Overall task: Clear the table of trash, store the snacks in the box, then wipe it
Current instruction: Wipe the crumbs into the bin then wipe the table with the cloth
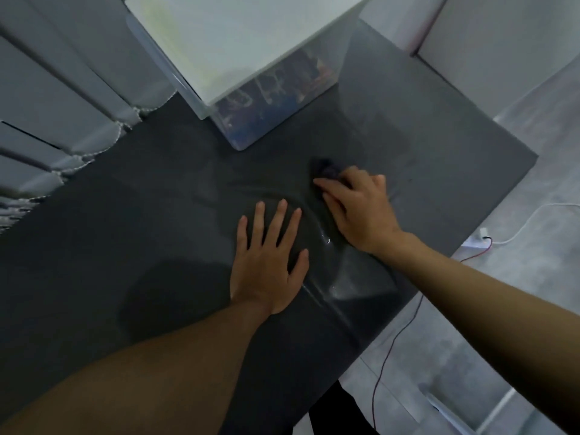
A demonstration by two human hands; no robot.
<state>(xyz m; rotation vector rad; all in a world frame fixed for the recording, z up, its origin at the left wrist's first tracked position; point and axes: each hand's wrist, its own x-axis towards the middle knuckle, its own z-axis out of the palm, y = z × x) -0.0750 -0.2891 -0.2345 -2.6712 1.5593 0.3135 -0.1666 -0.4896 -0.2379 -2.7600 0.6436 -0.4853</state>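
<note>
Cloth, dark and bunched, is gripped under the curled fingers of the right hand, right of centre. The left hand is laid flat, fingers spread, on the dark table. Snacks are seen inside the lidded clear box at upper centre.

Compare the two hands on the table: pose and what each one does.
The left hand lies flat, fingers straight and spread; the right hand has bent fingers. The left hand holds nothing and presses the bare table; the right hand holds a dark cloth on it. The left hand is nearer the person; the right hand reaches further out. Both are bare and down on the table.
</note>
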